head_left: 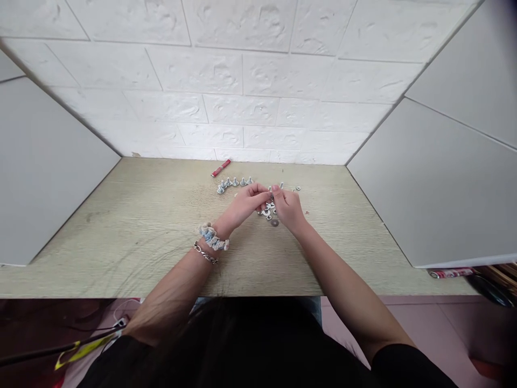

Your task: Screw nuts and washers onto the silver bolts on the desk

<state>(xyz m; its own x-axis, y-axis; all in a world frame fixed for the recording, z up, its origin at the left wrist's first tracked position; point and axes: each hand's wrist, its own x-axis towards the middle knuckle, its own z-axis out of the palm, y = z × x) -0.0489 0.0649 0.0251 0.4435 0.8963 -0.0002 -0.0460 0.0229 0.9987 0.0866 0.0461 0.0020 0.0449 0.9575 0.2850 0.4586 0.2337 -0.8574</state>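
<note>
My left hand (251,201) and my right hand (287,206) meet over the table, both with fingers pinched together. Between the fingertips is a small silver bolt (270,189), mostly covered by the fingers. Under and between the hands lies a loose pile of metal washers (266,213) and small nuts. A darker flat washer (274,222) is at the near edge of this pile. Just behind my right hand another bolt (281,185) stands upright, and a nut (298,188) lies to its right.
Left of the pile, several bolts (235,182) with washers stand on their heads in a curved row. Behind them a red tube-shaped stick (221,168) lies near the white brick wall (222,116). Grey panels (452,183) flank the wooden table (161,215).
</note>
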